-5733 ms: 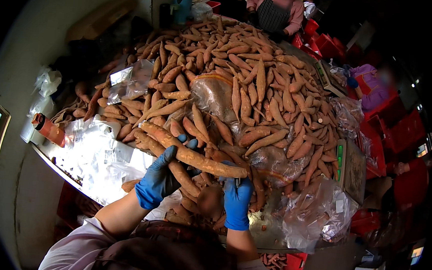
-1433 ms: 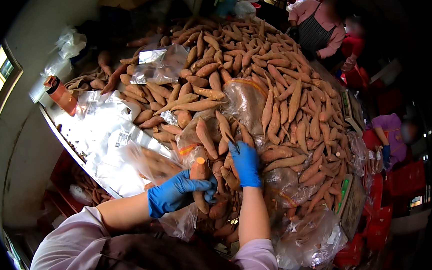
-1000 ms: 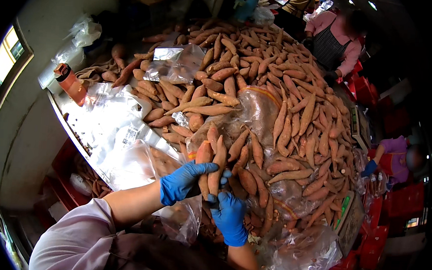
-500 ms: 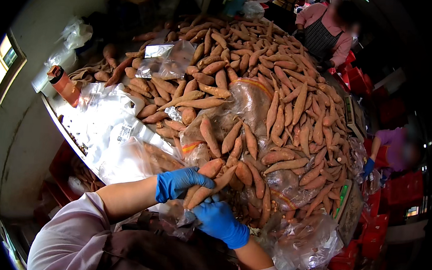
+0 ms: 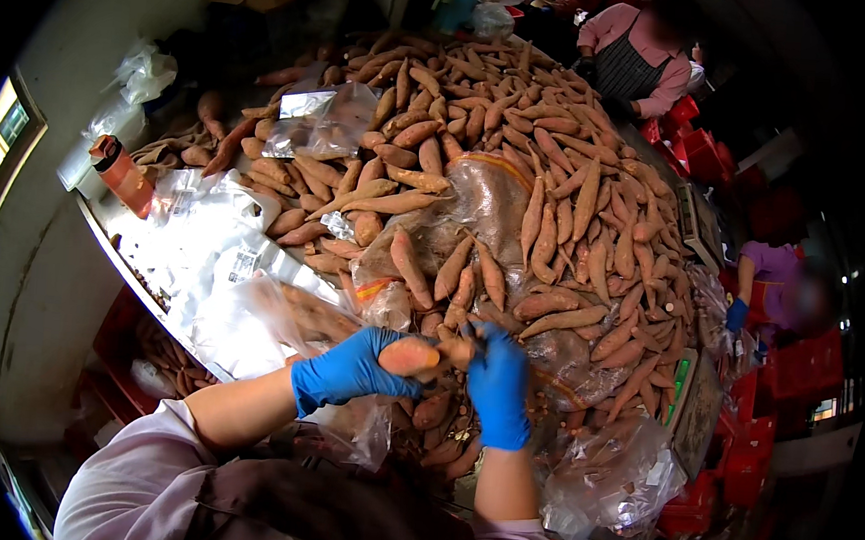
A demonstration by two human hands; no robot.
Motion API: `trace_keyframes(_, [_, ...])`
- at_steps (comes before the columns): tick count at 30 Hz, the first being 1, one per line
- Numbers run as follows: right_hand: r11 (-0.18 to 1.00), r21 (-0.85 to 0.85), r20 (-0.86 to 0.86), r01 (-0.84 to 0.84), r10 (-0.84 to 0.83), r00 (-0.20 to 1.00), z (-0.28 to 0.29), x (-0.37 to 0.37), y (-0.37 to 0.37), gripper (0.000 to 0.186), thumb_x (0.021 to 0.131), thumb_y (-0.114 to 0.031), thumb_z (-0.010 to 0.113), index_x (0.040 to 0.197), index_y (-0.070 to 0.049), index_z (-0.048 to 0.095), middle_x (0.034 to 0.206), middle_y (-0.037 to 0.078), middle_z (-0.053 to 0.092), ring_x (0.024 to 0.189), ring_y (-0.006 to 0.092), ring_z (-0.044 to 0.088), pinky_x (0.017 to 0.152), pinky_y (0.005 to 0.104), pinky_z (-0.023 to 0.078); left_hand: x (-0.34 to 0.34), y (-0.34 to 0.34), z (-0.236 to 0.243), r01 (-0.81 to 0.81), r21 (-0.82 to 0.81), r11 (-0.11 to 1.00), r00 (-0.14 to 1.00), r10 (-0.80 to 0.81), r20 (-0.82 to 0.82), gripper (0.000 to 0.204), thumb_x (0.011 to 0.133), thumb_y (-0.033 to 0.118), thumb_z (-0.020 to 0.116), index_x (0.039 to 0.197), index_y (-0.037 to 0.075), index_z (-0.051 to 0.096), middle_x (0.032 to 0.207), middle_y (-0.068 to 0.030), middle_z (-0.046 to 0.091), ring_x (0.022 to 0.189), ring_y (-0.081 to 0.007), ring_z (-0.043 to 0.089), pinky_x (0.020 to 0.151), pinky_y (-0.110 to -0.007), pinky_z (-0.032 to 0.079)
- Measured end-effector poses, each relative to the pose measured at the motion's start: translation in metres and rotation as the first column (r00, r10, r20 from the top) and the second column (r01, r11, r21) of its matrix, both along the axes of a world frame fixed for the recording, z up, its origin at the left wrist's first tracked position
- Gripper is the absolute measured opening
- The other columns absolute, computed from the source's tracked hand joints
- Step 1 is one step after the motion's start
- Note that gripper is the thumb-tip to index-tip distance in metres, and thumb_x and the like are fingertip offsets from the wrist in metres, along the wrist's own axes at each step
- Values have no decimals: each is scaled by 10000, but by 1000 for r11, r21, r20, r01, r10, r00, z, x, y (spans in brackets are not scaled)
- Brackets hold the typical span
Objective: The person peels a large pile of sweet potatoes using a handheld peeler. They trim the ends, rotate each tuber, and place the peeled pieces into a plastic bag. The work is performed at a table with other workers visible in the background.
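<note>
My left hand [image 5: 345, 372], in a blue glove, is closed around a reddish sweet potato [image 5: 406, 357] whose yellowish tip points to the right. My right hand [image 5: 500, 387], gloved the same, is raised just right of it with fingers curled. A small dark thing shows at its fingertips, too blurred to name. Between the hands lies another brownish sweet potato [image 5: 456, 351]; whether the right fingers touch it I cannot tell. Beyond them a big pile of sweet potatoes [image 5: 523, 126] covers the table, several lying on a clear plastic bag [image 5: 493, 199].
White plastic bags [image 5: 214, 245] and an orange bottle [image 5: 123, 176] lie along the left edge. A crumpled clear bag [image 5: 608, 483] is at the near right, beside a scale [image 5: 693, 419]. Red crates [image 5: 745, 457] stand on the right. Two co-workers [image 5: 633, 58] are across and to the right.
My right hand has moved up and away from the left hand. The long sweet potato held between both hands has left its place; the left hand now holds a stubby one alone.
</note>
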State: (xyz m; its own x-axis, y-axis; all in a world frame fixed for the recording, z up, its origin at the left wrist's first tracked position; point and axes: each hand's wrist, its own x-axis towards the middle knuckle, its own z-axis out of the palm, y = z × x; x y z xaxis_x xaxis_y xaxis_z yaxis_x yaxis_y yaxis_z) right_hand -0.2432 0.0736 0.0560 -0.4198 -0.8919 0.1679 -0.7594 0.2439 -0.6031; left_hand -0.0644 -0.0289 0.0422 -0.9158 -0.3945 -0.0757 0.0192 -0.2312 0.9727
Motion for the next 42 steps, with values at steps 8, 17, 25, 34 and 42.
trace_keyframes(8, [999, 9, 730, -46, 25, 683, -12, 5, 25, 338, 935, -249, 484, 1173, -20, 558, 819, 37, 599, 704, 88, 531, 644, 217, 418, 31, -31, 34, -12, 570, 822, 916, 238, -323, 628, 760, 104, 676, 1298, -10, 372, 1086, -161, 583, 992, -249, 588, 896, -344, 464])
trace_keyframes(17, [943, -109, 565, -314, 319, 761, -42, 89, 56, 949, 735, -348, 739, 1421, -52, 155, 1344, 156, 295, 1240, 256, 348, 1017, 340, 306, 88, -46, 39, 341, -13, 940, 911, -334, -240, 558, 718, 320, 745, 1076, -69, 567, 1073, -233, 596, 1022, -363, 568, 930, -473, 406])
trace_keyframes(25, [987, -11, 987, 162, 36, -154, -23, 79, 41, 550, 722, 72, 481, 1254, -69, 493, 741, -41, 494, 487, 36, 316, 423, 165, 267, 93, -46, -28, 378, -900, 217, 873, 242, 424, 625, 715, 284, 696, 1292, 212, 467, 1195, -71, 552, 1130, -229, 522, 1019, -664, 92])
trace_keyframes(34, [947, -215, 922, 239, 278, -270, -32, 70, 22, 207, 703, -27, 562, 893, 29, 621, 837, 124, 642, 485, 71, 401, 472, 186, 367, 130, -85, 24, 333, -942, -33, 653, 729, 205, 863, 658, 214, 743, 1384, 234, 276, 1097, -70, 544, 1042, -236, 507, 1023, -580, 146])
trace_keyframes(42, [969, -229, 973, 95, 227, 32, -18, 81, -7, 454, 817, -223, 578, 1205, 9, 540, 857, -2, 593, 574, 38, 431, 515, 164, 372, 141, -93, 27, -235, -952, 195, 794, 603, -73, 106, 755, 41, 641, 833, 112, 651, 573, 20, 584, 507, -129, 551, 922, -361, 349])
